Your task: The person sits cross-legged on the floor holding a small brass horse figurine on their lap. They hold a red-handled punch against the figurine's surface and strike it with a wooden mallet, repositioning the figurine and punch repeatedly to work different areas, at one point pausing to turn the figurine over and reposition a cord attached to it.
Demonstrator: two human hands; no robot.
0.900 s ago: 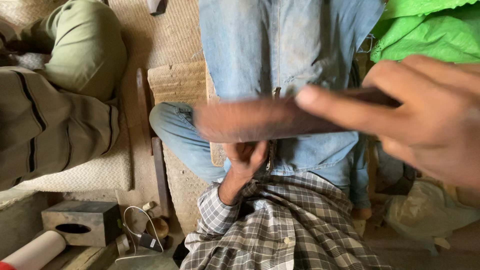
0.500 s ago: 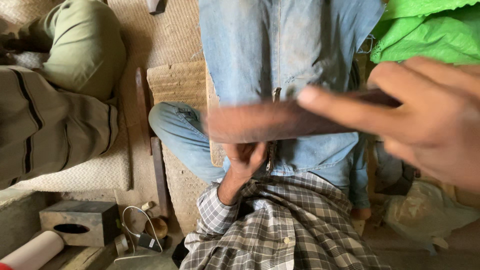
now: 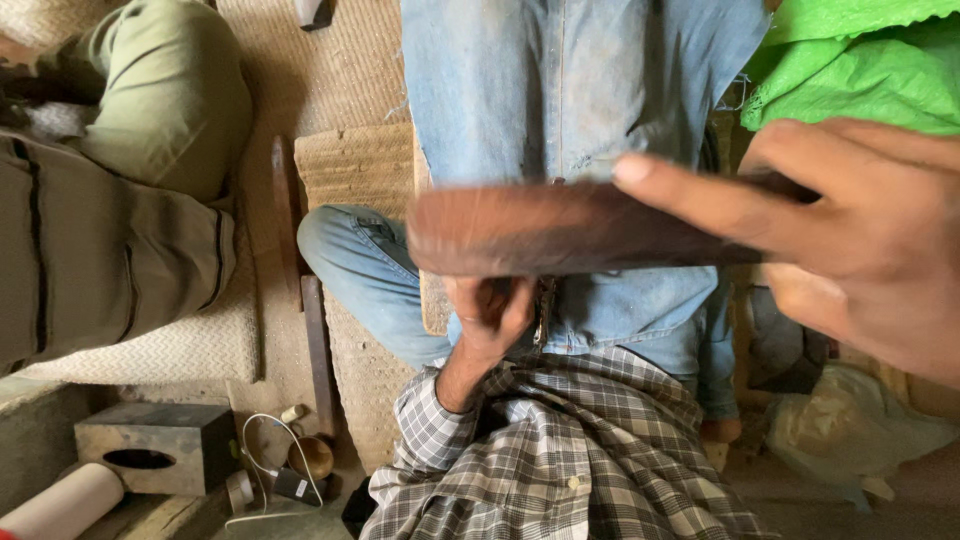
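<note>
My right hand (image 3: 860, 240) fills the right side, close to the camera, and grips a flat, dark brown strip (image 3: 560, 228) by its right end. The strip lies level, and my forefinger stretches along its top edge. Below it, my left hand (image 3: 490, 315) comes out of a plaid sleeve (image 3: 440, 420) with its fingers curled, pressed against blue jeans (image 3: 560, 90). The strip hides the top of that hand, and whether it holds anything is unclear. A thin dark metal piece (image 3: 545, 310) shows just right of it.
Another person in olive trousers (image 3: 150, 120) sits at the left on woven matting (image 3: 340, 60). A dark block with an oval hole (image 3: 155, 450), a pale roll (image 3: 60, 500), a wire loop and small brass bits (image 3: 310, 455) lie at the lower left. Green cloth (image 3: 860, 60) is at the upper right.
The brown strip and my right hand have shifted slightly to the right. My left hand stays curled in the same place.
</note>
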